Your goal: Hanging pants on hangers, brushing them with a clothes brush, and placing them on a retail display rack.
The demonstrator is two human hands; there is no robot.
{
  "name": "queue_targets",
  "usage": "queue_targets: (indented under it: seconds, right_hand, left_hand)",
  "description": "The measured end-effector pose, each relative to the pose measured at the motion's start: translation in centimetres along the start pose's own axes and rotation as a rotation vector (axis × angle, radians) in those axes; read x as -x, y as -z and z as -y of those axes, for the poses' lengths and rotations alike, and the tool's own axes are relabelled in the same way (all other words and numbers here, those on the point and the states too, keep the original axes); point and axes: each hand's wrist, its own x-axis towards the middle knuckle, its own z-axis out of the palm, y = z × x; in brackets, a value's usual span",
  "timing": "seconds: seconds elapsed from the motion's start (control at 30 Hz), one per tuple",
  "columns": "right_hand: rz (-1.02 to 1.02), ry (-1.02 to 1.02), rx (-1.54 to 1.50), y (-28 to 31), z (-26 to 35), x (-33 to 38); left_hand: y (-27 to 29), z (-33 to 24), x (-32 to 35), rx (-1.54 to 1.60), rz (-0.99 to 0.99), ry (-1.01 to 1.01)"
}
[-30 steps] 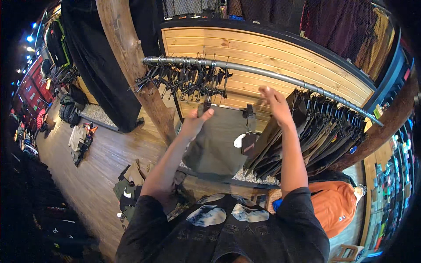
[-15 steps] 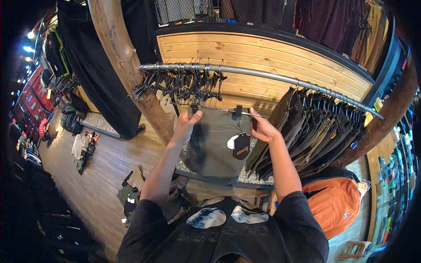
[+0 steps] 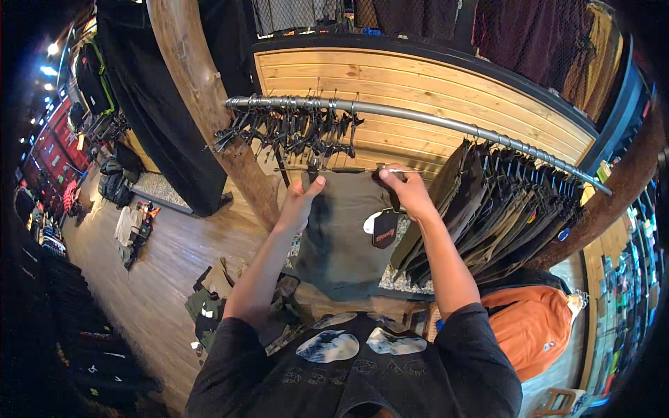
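An olive-grey garment, looking like trousers, hangs in front of me from a clip hanger. My left hand grips its upper left corner, thumb in front, beside the left clip. At the upper right corner my right hand is closed, its thumb pressed on the right clip, which it partly covers. A black tag and a white round one dangle on the garment's right side. The fingers behind the cloth are hidden.
A metal rail crosses ahead. Bare black clip hangers crowd its left end; dark trousers fill the right. Wooden posts flank it. Clothes lie on the floor at left; an orange garment hangs at lower right.
My right hand has moved left and slightly up, from the hanger's outer end to the right clip, with its thumb now on it. The left hand keeps its hold.
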Motion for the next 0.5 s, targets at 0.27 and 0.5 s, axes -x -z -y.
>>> queue_targets:
  seconds: [0.27, 0.5]
  right_hand:
    - [-0.003, -0.081, -0.194, 0.0, 1.1, 0.0]
    - [0.172, -0.055, -0.31, 2.0, -1.1, 0.1]
  left_hand:
    - [0.0, 1.8, 0.4, -0.024, 0.014, 0.07]
    - [-1.0, 1.2, -0.1, -0.032, 0.006, 0.069]
